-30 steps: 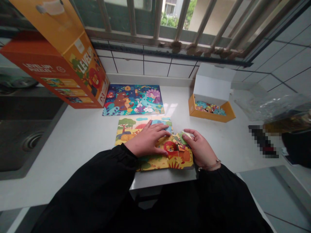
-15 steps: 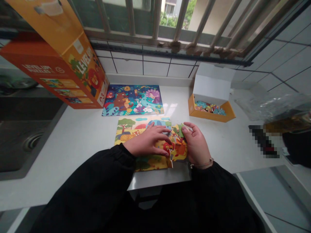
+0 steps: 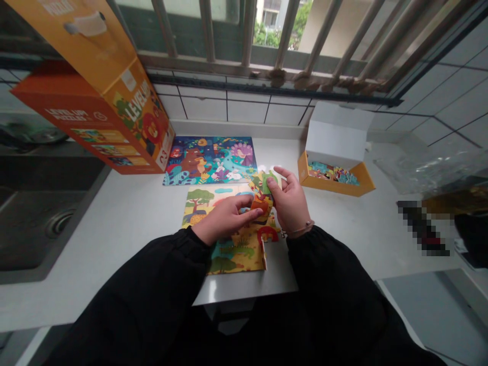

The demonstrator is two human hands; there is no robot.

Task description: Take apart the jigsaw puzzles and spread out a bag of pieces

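1. When the puzzle section (image 3: pixel 262 204) is taken as dial centre, with 12 o'clock toward the window bars (image 3: pixel 206 30), the left sleeve (image 3: pixel 152 290) enters at 7 to 8 o'clock and the right sleeve (image 3: pixel 343 284) at 4 to 5 o'clock.
2. Savanna puzzle (image 3: pixel 237 254): lies at 7 to 8 o'clock on the white counter (image 3: pixel 133 223), partly covered by the left hand (image 3: pixel 231 217).
3. Lion-face piece (image 3: pixel 268 234): sits at 6 o'clock, at the savanna puzzle's right side. Whether it is interlocked cannot be told.
4. Left hand: at 8 o'clock, narrow gap between thumb and fingers, thumb tip overlapping the section's lower part. Whether it pinches the section cannot be told.
5. Right hand (image 3: pixel 293 201): at 3 o'clock, grips the section, thumb pressed on a green area; a bracelet (image 3: pixel 307 225) circles the wrist.
6. Puzzle section: tilted, between both hands, above the savanna puzzle's right side.
7. Sink (image 3: pixel 26 223): 9 o'clock, well apart.
8. Small orange box (image 3: pixel 335 186): 2 to 3 o'clock, lid raised, loose pieces (image 3: pixel 331 172) inside.
9. Night-scene puzzle (image 3: pixel 213 161): 10 to 11 o'clock, flat, just beyond the savanna puzzle.
10. Tall puzzle box (image 3: pixel 95 122): 10 o'clock, upright, flap raised.
11. Tiled wall (image 3: pixel 246 112): 12 o'clock, below the window bars.
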